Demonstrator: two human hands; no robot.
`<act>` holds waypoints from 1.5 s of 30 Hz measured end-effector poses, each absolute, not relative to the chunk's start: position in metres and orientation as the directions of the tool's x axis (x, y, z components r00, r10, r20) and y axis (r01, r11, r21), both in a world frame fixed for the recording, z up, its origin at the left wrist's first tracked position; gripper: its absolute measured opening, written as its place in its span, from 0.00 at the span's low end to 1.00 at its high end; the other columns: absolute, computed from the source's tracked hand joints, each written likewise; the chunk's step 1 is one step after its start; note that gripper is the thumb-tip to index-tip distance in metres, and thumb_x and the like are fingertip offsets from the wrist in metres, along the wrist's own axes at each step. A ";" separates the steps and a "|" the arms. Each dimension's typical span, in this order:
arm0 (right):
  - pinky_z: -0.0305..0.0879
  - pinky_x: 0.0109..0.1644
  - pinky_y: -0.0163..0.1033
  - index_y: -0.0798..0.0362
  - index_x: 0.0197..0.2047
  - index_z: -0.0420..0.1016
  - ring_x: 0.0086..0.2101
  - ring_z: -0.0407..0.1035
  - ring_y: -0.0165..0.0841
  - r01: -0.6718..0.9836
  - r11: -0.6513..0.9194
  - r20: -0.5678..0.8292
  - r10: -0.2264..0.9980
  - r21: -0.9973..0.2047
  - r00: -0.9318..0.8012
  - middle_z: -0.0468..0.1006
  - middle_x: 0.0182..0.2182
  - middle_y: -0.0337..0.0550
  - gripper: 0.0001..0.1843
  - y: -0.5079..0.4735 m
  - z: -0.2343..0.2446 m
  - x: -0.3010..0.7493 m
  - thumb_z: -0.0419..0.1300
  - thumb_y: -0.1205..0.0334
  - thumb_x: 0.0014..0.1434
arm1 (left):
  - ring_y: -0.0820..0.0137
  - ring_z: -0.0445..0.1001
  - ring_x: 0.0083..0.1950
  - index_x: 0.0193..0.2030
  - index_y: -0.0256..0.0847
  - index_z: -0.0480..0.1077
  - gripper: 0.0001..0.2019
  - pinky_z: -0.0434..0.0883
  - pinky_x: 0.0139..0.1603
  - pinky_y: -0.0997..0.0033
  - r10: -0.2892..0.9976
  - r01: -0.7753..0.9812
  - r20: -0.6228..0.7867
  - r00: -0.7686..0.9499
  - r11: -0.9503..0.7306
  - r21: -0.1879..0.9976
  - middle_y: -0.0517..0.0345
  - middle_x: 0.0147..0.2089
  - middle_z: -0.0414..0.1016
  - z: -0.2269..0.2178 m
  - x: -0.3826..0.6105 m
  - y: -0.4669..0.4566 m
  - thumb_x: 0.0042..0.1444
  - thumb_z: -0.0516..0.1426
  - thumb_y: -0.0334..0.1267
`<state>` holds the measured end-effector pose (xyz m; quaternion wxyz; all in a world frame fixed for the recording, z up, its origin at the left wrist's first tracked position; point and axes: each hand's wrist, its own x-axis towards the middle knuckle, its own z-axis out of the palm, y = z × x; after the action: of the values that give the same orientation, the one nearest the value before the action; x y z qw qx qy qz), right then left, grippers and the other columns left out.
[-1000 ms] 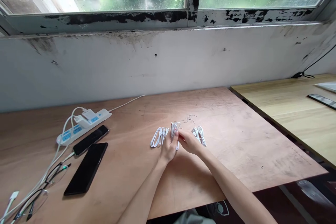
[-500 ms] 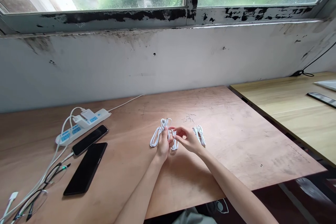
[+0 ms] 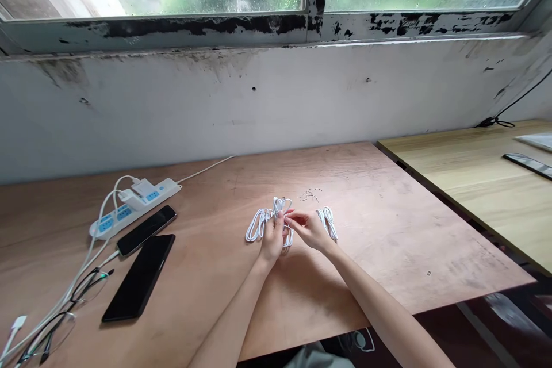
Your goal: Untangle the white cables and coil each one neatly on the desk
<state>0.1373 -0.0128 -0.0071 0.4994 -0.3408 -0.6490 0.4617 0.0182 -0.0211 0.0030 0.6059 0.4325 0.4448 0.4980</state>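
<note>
My left hand [image 3: 271, 240] is closed round a coiled white cable [image 3: 279, 207] held just above the brown table [image 3: 388, 241]. My right hand [image 3: 309, 229] pinches the same cable from the right, fingertips meeting the left hand's. A second coiled white cable [image 3: 255, 225] lies on the table just left of my left hand. A third coiled white cable [image 3: 328, 222] lies just right of my right hand.
A white power strip [image 3: 131, 206] with plugged chargers sits at the back left. Two black phones [image 3: 145, 222] [image 3: 138, 277] lie near it, one on a cable. Glasses [image 3: 60, 322] rest at the front left. A lighter table [image 3: 483, 184] with a phone [image 3: 529, 164] stands to the right.
My hands shifted slightly left and kept working the coiled cable between them; the right hand's fingers opened briefly, then pinched the cable again.
</note>
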 end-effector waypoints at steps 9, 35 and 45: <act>0.63 0.32 0.35 0.53 0.30 0.71 0.27 0.69 0.30 0.328 0.552 0.524 0.833 -0.767 -0.175 0.77 0.31 0.45 0.09 -0.019 -0.008 0.133 0.52 0.65 0.59 | 0.80 0.53 0.19 0.35 0.35 0.71 0.27 0.52 0.19 0.78 0.998 -0.258 -0.056 0.042 0.065 0.964 0.66 0.17 0.55 -0.003 0.021 -0.020 0.45 0.56 0.61; 0.56 0.29 0.33 0.53 0.31 0.67 0.24 0.60 0.28 0.533 0.637 0.578 0.758 -0.557 -0.303 0.68 0.24 0.41 0.10 -0.024 -0.011 0.139 0.47 0.70 0.60 | 0.83 0.46 0.16 0.31 0.39 0.62 0.23 0.49 0.17 0.83 0.987 -0.399 -0.158 0.027 0.156 0.904 0.72 0.16 0.49 0.004 0.019 -0.021 0.46 0.57 0.60; 0.59 0.34 0.36 0.53 0.36 0.62 0.30 0.63 0.32 0.517 0.620 0.462 0.784 -0.590 -0.414 0.70 0.31 0.43 0.07 -0.025 -0.003 0.141 0.53 0.58 0.59 | 0.79 0.58 0.22 0.26 0.38 0.63 0.24 0.60 0.23 0.79 0.987 -0.305 -0.130 -0.095 0.096 0.948 0.65 0.20 0.59 -0.007 0.016 -0.018 0.45 0.56 0.61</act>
<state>0.1408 -0.0248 -0.0031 0.3687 -0.3962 -0.8212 0.1811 0.0161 -0.0182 -0.0071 0.5686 0.3597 0.4739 0.5681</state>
